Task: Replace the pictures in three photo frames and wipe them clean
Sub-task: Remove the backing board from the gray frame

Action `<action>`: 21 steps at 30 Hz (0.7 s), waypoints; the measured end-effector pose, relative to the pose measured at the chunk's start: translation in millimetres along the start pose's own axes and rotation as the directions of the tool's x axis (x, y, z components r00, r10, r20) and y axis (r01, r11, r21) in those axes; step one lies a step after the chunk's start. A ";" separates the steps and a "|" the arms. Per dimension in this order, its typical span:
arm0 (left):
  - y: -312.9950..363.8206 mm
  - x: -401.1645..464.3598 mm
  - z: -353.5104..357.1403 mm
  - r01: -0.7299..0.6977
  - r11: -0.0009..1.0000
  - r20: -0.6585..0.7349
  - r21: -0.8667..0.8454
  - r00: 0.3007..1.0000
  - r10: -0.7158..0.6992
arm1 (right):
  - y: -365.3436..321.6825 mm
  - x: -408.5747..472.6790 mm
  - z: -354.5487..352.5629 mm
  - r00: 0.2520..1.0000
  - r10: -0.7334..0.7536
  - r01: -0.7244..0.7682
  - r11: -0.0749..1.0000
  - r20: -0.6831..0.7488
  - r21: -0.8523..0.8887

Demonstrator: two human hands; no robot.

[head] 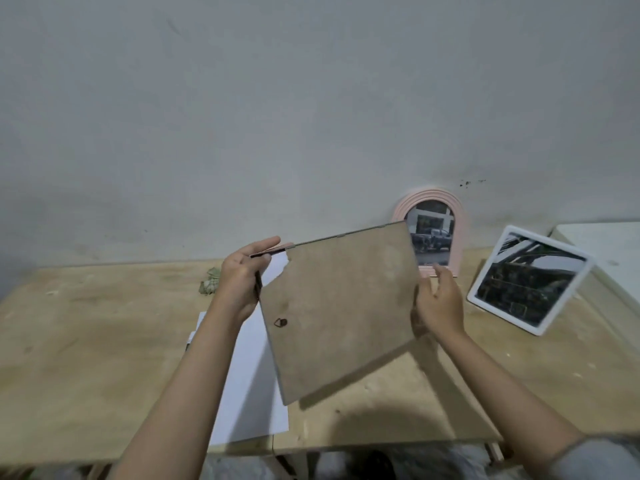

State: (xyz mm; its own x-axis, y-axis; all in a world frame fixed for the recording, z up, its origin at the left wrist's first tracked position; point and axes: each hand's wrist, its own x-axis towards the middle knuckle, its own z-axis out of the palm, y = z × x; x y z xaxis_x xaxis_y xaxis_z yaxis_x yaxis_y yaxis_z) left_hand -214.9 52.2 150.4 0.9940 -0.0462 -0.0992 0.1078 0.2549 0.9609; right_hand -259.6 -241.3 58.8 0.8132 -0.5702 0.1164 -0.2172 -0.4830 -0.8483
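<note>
Both hands are holding up a frame backing board (337, 306): left grip (242, 271) pinching its corner, right grip (438, 306) loosely open against its edge.

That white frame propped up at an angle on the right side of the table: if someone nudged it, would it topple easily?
Probably yes. The white frame leans back steeply on the wooden table, apparently resting on its lower edge, so a push from the front would likely tip it flat. It looks thin and light, so it may slide too. Its shiny front suggests a pane that could crack.
</note>
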 end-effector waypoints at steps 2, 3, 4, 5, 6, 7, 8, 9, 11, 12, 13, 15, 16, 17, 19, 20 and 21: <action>-1.8 2.0 -6.2 0.041 0.998 0.069 -0.044 0.997 -0.038 | 9.5 7.7 -5.2 0.993 0.113 -0.114 0.993 0.035 0.021; -2.9 3.4 -6.8 0.060 0.996 0.093 -0.065 0.994 -0.054 | 11.6 8.4 -6.4 0.990 0.132 -0.135 0.989 0.053 0.054; -5.0 5.1 -6.4 0.077 0.994 0.103 -0.079 0.992 -0.069 | 13.8 8.2 -7.6 0.989 0.133 -0.137 0.987 0.058 0.083; -7.5 7.6 -5.5 0.090 0.992 0.108 -0.091 0.991 -0.080 | 15.5 7.4 -9.3 0.991 0.129 -0.133 0.985 0.043 0.106; -10.3 11.2 -5.2 0.100 0.990 0.106 -0.100 0.990 -0.089 | 16.4 6.1 -11.2 0.991 0.130 -0.131 0.984 0.017 0.121; -14.3 16.0 -4.9 0.106 0.989 0.096 -0.098 0.991 -0.097 | 19.0 5.3 -12.5 0.991 0.133 -0.132 0.983 -0.006 0.128; -19.1 21.6 -4.4 0.111 0.991 0.065 -0.069 0.992 -0.107 | 22.3 5.1 -13.1 0.990 0.142 -0.137 0.982 -0.024 0.127; -24.7 27.5 -4.6 0.115 0.993 0.016 -0.012 0.993 -0.114 | 25.7 5.2 -13.3 0.988 0.151 -0.146 0.982 -0.036 0.120; -38.7 36.4 -2.3 0.136 0.979 -0.082 0.151 0.989 -0.125 | 34.2 4.9 -13.1 0.983 0.180 -0.175 0.979 -0.038 0.102; -49.2 39.4 -0.6 0.160 0.958 -0.114 0.239 0.984 -0.136 | 40.9 7.6 -11.4 0.979 0.201 -0.197 0.976 -0.036 0.094; -61.9 38.5 0.8 0.196 0.929 -0.144 0.315 0.977 -0.157 | 47.1 8.3 -11.3 0.975 0.218 -0.214 0.974 -0.045 0.081; -90.4 28.5 0.7 0.285 0.866 -0.190 0.410 0.956 -0.224 | 60.0 8.7 -10.3 0.965 0.252 -0.250 0.967 -0.065 0.039; -107.9 24.8 -0.7 0.321 0.829 -0.201 0.458 0.946 -0.255 | 65.1 9.0 -9.0 0.960 0.272 -0.271 0.962 -0.074 0.019; -121.4 19.7 0.3 0.340 0.793 -0.202 0.505 0.940 -0.274 | 69.2 8.8 -7.5 0.956 0.283 -0.285 0.959 -0.082 -0.011; -149.3 10.8 0.5 0.373 0.713 -0.210 0.595 0.927 -0.310 | 76.7 3.8 -2.7 0.953 0.288 -0.295 0.952 -0.090 -0.080; -156.8 5.2 1.6 0.380 0.681 -0.219 0.626 0.924 -0.313 | 78.8 -0.3 0.1 0.956 0.282 -0.290 0.951 -0.085 -0.105; -165.5 1.4 3.9 0.385 0.652 -0.224 0.653 0.921 -0.319 | 83.6 -3.7 3.5 0.958 0.277 -0.284 0.951 -0.070 -0.122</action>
State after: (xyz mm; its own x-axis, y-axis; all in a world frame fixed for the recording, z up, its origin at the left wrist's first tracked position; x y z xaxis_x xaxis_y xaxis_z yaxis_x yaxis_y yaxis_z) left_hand -231.4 6.2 -7.7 0.8853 0.0926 -0.4557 0.4402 -0.4824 0.7573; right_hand -278.8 -277.2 -14.3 0.6814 -0.7267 -0.0869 -0.5033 -0.3791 -0.7766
